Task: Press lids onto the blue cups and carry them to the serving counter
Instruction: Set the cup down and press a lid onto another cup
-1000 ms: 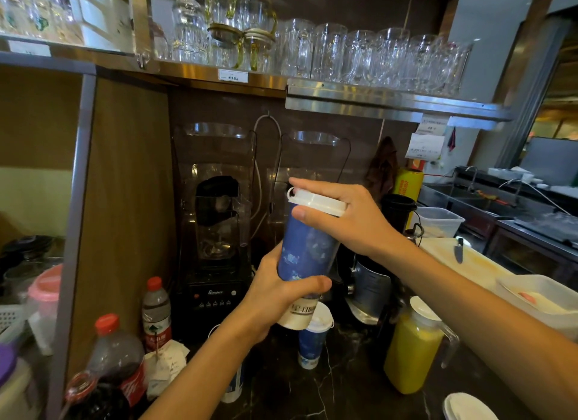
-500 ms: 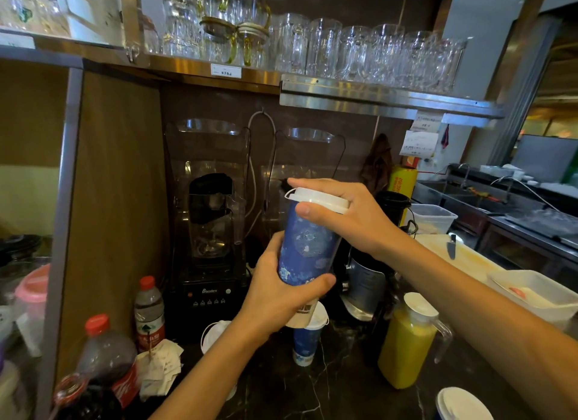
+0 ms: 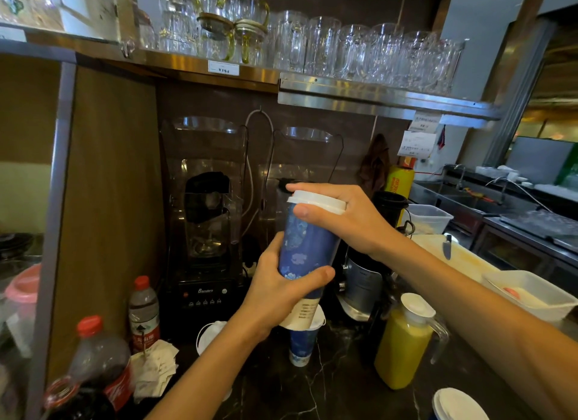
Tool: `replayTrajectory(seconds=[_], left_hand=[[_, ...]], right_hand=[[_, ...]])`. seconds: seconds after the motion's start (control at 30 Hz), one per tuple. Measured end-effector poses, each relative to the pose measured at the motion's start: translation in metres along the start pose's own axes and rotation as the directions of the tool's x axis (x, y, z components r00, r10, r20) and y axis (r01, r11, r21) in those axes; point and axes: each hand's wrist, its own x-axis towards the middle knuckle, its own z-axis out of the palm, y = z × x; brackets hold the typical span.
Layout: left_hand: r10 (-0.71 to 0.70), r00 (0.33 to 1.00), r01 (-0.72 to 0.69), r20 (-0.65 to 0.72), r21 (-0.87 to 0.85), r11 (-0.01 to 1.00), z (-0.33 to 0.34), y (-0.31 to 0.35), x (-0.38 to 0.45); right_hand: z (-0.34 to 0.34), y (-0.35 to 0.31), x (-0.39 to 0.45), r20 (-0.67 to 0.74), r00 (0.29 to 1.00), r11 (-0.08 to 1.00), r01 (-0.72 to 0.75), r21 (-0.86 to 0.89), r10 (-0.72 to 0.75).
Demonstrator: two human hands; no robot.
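I've got the blue cup [image 3: 308, 244] lifted above the counter [image 3: 344, 388], left hand [image 3: 281, 291] wrapped round its lower body to brace it, while my right hand [image 3: 344, 219] clamps thumb + fingers on the white lid [image 3: 316, 199] rim, prob. to seat it. A 2nd lidded cup [image 3: 301, 341] stands below.

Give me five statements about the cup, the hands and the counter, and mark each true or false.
1. The left hand grips the blue cup low on its body. True.
2. The right hand rests on the white lid. True.
3. The held cup stands on the counter. False: it is lifted above the dark marble counter.
4. The pitcher holds red liquid. False: yellow-orange.
5. A second blue cup stands on the counter below the held one. True.
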Motion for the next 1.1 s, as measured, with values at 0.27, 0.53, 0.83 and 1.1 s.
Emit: replayTrajectory(seconds=[0.27, 0.53, 0.83, 1.1], left_hand=[[-0.138, 0.972, 0.184, 0.191, -0.247, 0.951, -0.010, 0.001, 0.002], [-0.136, 0.988, 0.144, -0.075, 0.113, 0.983, -0.001, -0.004, 0.016], [-0.265, 0.931, 0.335, 0.249, -0.299, 0.894, -0.010, -0.003, 0.019], [-0.172, 0.985, 0.171, 0.021, 0.038, 0.985, -0.001, -0.001, 0.023]], right_hand=[[-0.001, 0.012, 0.007, 0.043, 0.998, 0.998, 0.045, 0.044, -0.046], [-0.004, 0.030, 0.021, -0.079, 0.994, 0.985, -0.089, -0.150, 0.077], [-0.016, 0.023, 0.025, 0.071, 0.998, 1.000, -0.004, 0.020, 0.003], [-0.015, 0.025, 0.024, -0.064, 0.998, 0.994, -0.034, -0.100, 0.027]])
